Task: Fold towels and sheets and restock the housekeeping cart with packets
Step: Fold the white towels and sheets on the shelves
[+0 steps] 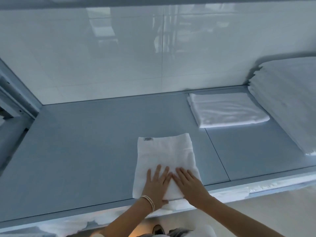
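Pressing one towel flat: two hands, left hand, right hand

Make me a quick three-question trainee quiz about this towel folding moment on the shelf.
1. True or false: both hands press flat on the small towel.
2. Where is the towel's label? A) far left corner B) near right corner
3. What lies between the folded sheet and the right edge of view?

Key:
1. True: the left hand and right hand lie flat, fingers straight.
2. A
3. A tall stack of folded linens.
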